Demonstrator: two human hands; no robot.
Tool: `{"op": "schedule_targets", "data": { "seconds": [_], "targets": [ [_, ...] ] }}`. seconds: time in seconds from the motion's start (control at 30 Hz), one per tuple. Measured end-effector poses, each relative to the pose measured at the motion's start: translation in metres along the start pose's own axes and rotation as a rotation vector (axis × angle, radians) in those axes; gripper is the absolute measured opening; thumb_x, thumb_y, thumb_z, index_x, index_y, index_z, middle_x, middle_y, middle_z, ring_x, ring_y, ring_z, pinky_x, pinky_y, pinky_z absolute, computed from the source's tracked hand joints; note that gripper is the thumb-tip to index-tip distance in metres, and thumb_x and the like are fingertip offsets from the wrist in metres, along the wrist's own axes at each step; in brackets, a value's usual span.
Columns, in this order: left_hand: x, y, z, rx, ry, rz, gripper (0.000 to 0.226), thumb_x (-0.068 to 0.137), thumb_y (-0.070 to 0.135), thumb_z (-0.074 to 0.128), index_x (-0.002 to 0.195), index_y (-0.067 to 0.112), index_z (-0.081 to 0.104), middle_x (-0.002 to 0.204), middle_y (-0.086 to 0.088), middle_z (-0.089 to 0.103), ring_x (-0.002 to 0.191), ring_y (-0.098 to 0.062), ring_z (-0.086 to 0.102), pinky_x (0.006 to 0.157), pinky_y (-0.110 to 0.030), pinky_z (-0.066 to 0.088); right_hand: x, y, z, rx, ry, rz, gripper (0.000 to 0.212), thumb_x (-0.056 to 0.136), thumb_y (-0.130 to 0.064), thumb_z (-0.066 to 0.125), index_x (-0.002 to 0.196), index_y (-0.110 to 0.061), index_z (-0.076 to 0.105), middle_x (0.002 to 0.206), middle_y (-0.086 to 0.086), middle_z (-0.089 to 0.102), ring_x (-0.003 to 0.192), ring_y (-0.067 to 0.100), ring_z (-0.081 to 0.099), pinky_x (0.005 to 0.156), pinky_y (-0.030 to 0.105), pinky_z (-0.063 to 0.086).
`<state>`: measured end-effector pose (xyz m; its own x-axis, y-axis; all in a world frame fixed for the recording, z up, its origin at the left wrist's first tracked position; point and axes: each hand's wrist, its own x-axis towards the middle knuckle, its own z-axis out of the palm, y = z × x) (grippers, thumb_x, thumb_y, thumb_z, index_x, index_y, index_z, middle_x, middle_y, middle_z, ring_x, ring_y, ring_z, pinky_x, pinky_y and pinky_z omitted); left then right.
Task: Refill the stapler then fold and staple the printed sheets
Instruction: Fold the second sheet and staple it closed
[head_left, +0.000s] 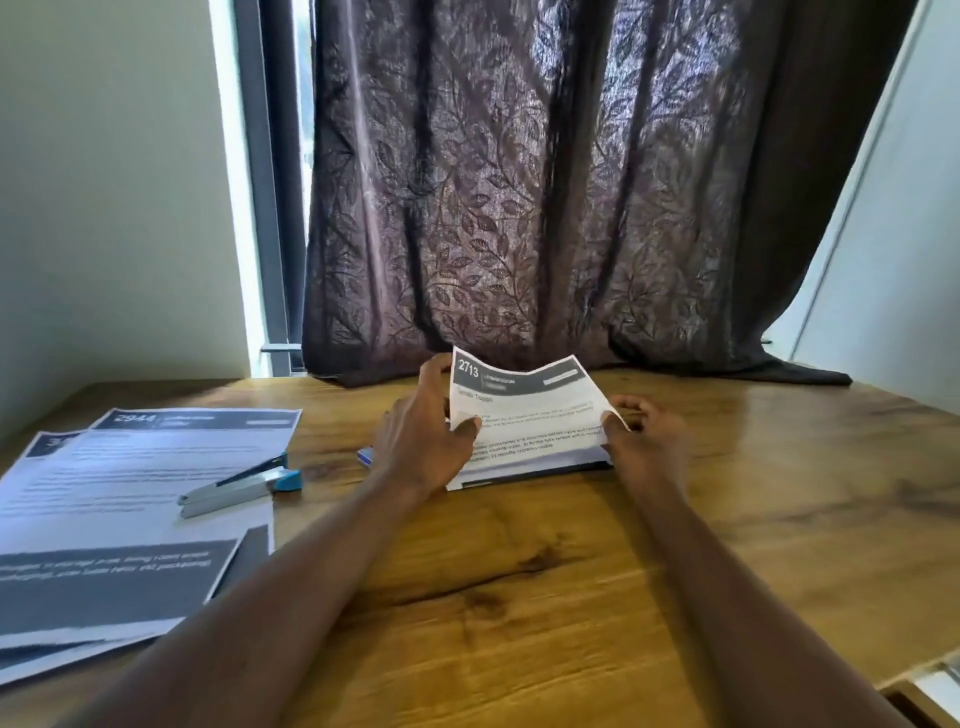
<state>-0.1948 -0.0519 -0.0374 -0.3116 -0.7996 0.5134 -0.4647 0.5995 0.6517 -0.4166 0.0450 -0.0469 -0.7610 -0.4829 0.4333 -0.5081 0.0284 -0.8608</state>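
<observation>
A printed sheet (530, 415) headed "2713" is bent over on the wooden table (519, 582), its top part standing up and its lower fold lying flat. My left hand (421, 441) pinches its left edge, thumb on the front. My right hand (644, 431) pinches its right edge. A grey and blue stapler (241, 484) lies closed on a spread of other printed sheets (104, 519) at the left, apart from both hands. A small blue object (365, 456) peeks out behind my left wrist.
A dark leaf-patterned curtain (545, 208) hangs just behind the table's far edge. A window frame (270, 208) and a wall stand at the back left. The table's right corner (914, 680) is at the lower right.
</observation>
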Motion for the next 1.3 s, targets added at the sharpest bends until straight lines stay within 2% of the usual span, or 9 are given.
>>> {"op": "schedule_targets", "data": {
  "seconds": [0.07,0.2,0.3,0.4,0.63,0.83,1.07,1.23,1.3],
  "targets": [
    [0.0,-0.002,0.003,0.112,-0.037,-0.005,0.075,0.088,0.036,0.072,0.148,0.036,0.027,0.123,0.004,0.073,0.114,-0.033,0.066,0.096,-0.047,0.047,0.0,0.0,0.002,-0.097,-0.013,-0.036,0.02,0.091,-0.019,0.068,0.11,-0.026,0.07,0.078,-0.018,0.064,0.068,0.004,0.062,0.052,0.024,0.045],
    [-0.007,-0.003,0.001,0.352,-0.122,0.032,0.047,0.09,0.055,0.065,0.131,0.034,0.058,0.13,0.004,0.07,0.119,-0.027,0.062,0.098,-0.046,0.034,-0.001,0.0,0.005,-0.281,-0.046,-0.064,0.028,0.093,-0.023,0.063,0.119,-0.028,0.07,0.105,-0.002,0.074,0.088,0.018,0.067,0.071,0.032,0.052],
    [-0.011,-0.007,-0.003,0.442,-0.197,0.034,0.05,0.089,0.065,0.061,0.129,0.035,0.063,0.161,-0.003,0.041,0.137,-0.029,0.048,0.109,-0.053,0.031,-0.003,0.001,0.006,-0.412,-0.104,-0.066,0.037,0.095,-0.018,0.056,0.129,-0.025,0.068,0.124,0.004,0.071,0.108,0.024,0.065,0.089,0.038,0.054],
    [-0.014,-0.011,-0.009,0.413,-0.266,0.118,0.058,0.084,0.076,0.058,0.131,0.04,0.06,0.17,0.002,0.021,0.149,-0.027,0.034,0.117,-0.056,0.024,-0.004,0.0,0.006,-0.484,-0.161,-0.033,0.038,0.095,-0.022,0.053,0.129,-0.023,0.068,0.129,0.006,0.069,0.118,0.028,0.062,0.098,0.039,0.051],
    [-0.021,-0.015,-0.012,0.346,-0.372,0.159,0.05,0.088,0.07,0.059,0.129,0.041,0.063,0.152,0.01,0.054,0.137,-0.02,0.05,0.113,-0.048,0.03,-0.015,-0.002,-0.003,-0.511,-0.252,-0.07,0.04,0.095,-0.04,0.055,0.132,-0.028,0.066,0.132,0.007,0.066,0.123,0.028,0.057,0.103,0.043,0.048],
    [-0.02,-0.016,-0.012,0.339,-0.393,0.157,0.05,0.089,0.072,0.057,0.13,0.044,0.062,0.149,0.011,0.057,0.133,-0.02,0.053,0.115,-0.045,0.027,-0.022,0.0,-0.011,-0.542,-0.275,-0.095,0.031,0.096,-0.038,0.057,0.123,-0.031,0.069,0.126,-0.001,0.068,0.121,0.022,0.055,0.102,0.04,0.047],
    [-0.019,-0.016,-0.011,0.342,-0.428,0.154,0.048,0.092,0.069,0.054,0.133,0.045,0.061,0.15,0.01,0.057,0.136,-0.021,0.051,0.119,-0.047,0.025,-0.024,-0.002,-0.011,-0.665,-0.279,-0.144,0.02,0.093,-0.031,0.058,0.106,-0.03,0.072,0.122,0.001,0.068,0.119,0.025,0.053,0.096,0.038,0.047],
    [-0.019,-0.016,-0.01,0.345,-0.421,0.147,0.048,0.091,0.069,0.056,0.132,0.046,0.062,0.15,0.008,0.057,0.136,-0.023,0.052,0.119,-0.049,0.025,-0.028,-0.003,-0.008,-0.795,-0.316,-0.232,0.05,0.099,-0.056,0.041,0.141,-0.03,0.049,0.144,0.003,0.047,0.134,0.027,0.039,0.108,0.047,0.037],
    [-0.021,-0.014,-0.011,0.349,-0.421,0.148,0.051,0.09,0.07,0.056,0.135,0.045,0.06,0.152,0.007,0.055,0.136,-0.023,0.051,0.12,-0.05,0.024,-0.033,-0.007,-0.005,-0.823,-0.295,-0.337,0.055,0.099,-0.06,0.036,0.145,-0.032,0.041,0.147,0.002,0.042,0.136,0.025,0.036,0.109,0.049,0.033]
  ]
}}
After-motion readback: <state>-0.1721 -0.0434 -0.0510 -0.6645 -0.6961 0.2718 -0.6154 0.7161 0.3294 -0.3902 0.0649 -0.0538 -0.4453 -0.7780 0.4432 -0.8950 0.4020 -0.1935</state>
